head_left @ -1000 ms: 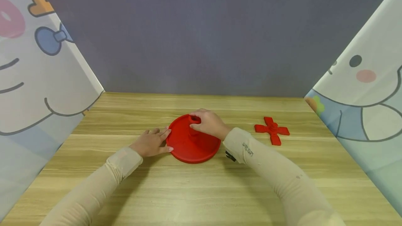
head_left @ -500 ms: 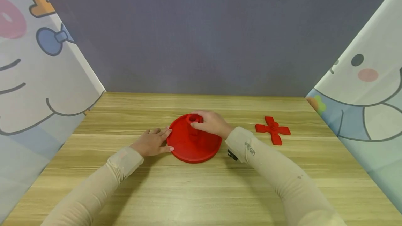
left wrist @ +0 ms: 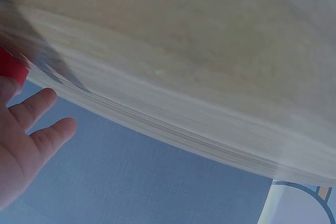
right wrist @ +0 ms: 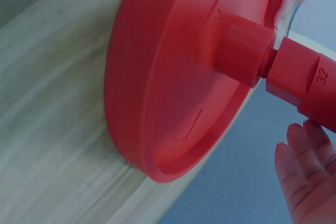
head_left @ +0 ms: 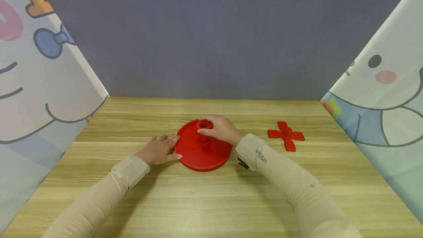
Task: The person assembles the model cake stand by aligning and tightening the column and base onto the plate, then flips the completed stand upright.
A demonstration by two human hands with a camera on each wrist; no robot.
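Red tube (right wrist: pixel 304 77): upright over the middle of the dish, in the right hand's hold; from my end I can look down into its hollow top and read 32 on its side.
Narrow neck (right wrist: pixel 268 62): showing between the tube and the socket (right wrist: pixel 244 48) that rises from the dish's centre; how deep it sits I cannot tell.
Red dish (head_left: pixel 190 153): round, with a raised rim, flat on the table between the two hands.
Right hand (head_left: pixel 222 129): grasping the tube near its top, thumb on one side and fingers on the other; the right wrist view gives me three fingertips close by the tube.
Left hand (head_left: pixel 157 151): released, fingers extended, with fingertips and thumb against the dish's rim; in the left wrist view I see two fingers spread clear of it.
Red cross (head_left: pixel 286 135): four flat arms and a central knob, lying on the table to the right of the right hand, well apart from the dish.
Cuffs: a pale sleeve behind each hand, dark lettering on the right sleeve (head_left: pixel 287 179), and something small and black (head_left: pixel 242 163) below that cuff that I cannot identify.
Table (head_left: pixel 185 205): light wood grain under both hands.
Surround: grey wall (head_left: pixel 211 39) beyond the hands, cartoon-printed panels on either side.
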